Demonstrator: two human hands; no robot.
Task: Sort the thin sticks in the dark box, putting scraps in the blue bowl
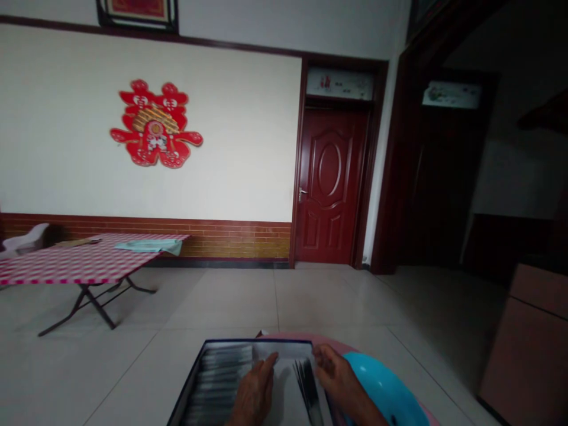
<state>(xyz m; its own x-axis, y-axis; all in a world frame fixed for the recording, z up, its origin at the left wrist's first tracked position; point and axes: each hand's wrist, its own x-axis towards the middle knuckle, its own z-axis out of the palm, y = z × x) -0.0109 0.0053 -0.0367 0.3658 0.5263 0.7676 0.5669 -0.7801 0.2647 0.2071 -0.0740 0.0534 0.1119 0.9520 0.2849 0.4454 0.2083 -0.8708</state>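
Tiled floor runs from the person toward a dark red panel door (331,183) in a white wall. Left of that door, a red paper-cut wall ornament (155,124) hangs above a brick-patterned dado (231,239), and a folding table with a red-and-white checked cloth (80,263) stands farther left, a folded pale green cloth (148,245) lying on it. Right of the door and nearer the camera stands a peach-coloured cabinet (528,349). Nearer than all of these, at the bottom of the head view, sits a dark-rimmed flat box (208,361), packed on its left with rows of slim silvery strips (222,378). A white paper sheet (284,390) covers its middle, and a bundle of thin dark strips (307,384) lies on the sheet, its long axis running roughly away from the person, tilted slightly. The left hand (254,393) is flattened, fingers extended and together, pressing on the sheet left of the bundle. The right hand (335,373), curled and nearer the bundle, rests just to its right; whether it pinches anything cannot be told. A blue plastic basin (381,384) sits beside that hand.
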